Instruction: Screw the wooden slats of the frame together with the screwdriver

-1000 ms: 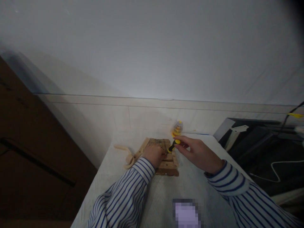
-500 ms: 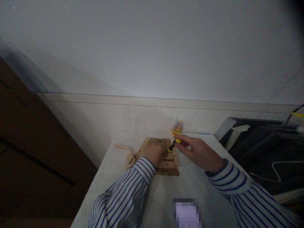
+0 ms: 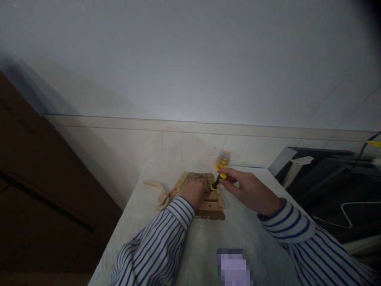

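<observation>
Between the thumb and fingers of my right hand (image 3: pixel 251 191) is the end of a small screwdriver (image 3: pixel 218 182) with a black and yellow handle. It slants down to the left, and its tip is hidden near my left fingers. My left hand (image 3: pixel 193 193) is closed over a light wooden assembly (image 3: pixel 210 206) of slats; what its fingers pinch is hidden. The assembly rests on brown cardboard (image 3: pixel 218 216) with dark print. A curved wooden piece (image 3: pixel 161 201) lies at the assembly's left side.
Behind the work, a clear and yellow container (image 3: pixel 223 160) stands near the wall. A pixelated purple rectangle (image 3: pixel 235 270) shows at the near side of the white-covered table (image 3: pixel 199 250). Dark panels (image 3: pixel 327 174) and a white cable (image 3: pixel 347 216) are at the right, a brown cabinet (image 3: pixel 44 178) at the left.
</observation>
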Demonstrator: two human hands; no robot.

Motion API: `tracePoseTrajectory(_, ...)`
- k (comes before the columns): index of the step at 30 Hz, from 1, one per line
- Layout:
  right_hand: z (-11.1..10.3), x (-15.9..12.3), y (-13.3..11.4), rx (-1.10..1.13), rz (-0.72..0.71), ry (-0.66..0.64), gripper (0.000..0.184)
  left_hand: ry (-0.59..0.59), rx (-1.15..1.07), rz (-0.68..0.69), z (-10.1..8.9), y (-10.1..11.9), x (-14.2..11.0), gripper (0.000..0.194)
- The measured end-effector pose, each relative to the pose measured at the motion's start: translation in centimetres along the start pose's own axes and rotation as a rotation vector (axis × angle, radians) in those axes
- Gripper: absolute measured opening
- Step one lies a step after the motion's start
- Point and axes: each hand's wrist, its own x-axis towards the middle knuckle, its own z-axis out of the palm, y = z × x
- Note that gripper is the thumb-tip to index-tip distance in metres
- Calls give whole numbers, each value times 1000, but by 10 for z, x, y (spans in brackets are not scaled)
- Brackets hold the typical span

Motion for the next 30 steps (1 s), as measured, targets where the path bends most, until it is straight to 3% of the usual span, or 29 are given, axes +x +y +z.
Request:
tracePoseTrajectory(10, 1, 2, -4, -24, -79, -22, 24, 4, 2, 2, -2, 2, 0, 24)
tracePoseTrajectory(30, 3, 17, -3, -101, -99, -85, 18, -19, -33, -53, -1, 4, 2, 21)
